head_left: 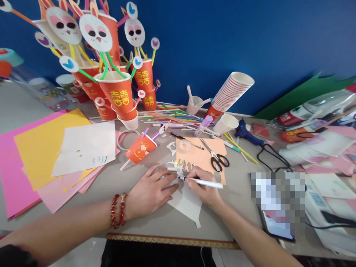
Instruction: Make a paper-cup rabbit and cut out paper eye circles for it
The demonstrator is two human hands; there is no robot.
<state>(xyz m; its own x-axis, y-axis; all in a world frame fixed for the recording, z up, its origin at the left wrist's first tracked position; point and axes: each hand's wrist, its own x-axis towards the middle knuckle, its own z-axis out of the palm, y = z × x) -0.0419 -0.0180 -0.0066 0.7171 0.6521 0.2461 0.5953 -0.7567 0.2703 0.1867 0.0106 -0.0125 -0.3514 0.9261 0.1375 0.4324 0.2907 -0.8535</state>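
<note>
Drawing step: left hand (pixel 151 191), flat and open, pins white paper cut-out (pixel 186 204) at 6 o'clock on table (pixel 111 185); right hand (pixel 203 187) pinches pen (pixel 208 183), tip on cut-out. Scissors (pixel 215 156) at 1 o'clock. Fine marks call for steady paper.

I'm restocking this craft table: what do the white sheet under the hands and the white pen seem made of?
The flat white sheet looks like thin matte paper: cut edges, lying flat under the left hand. The slim white pen in the right hand's grip seems smooth plastic, evenly white with faint sheen.
</note>
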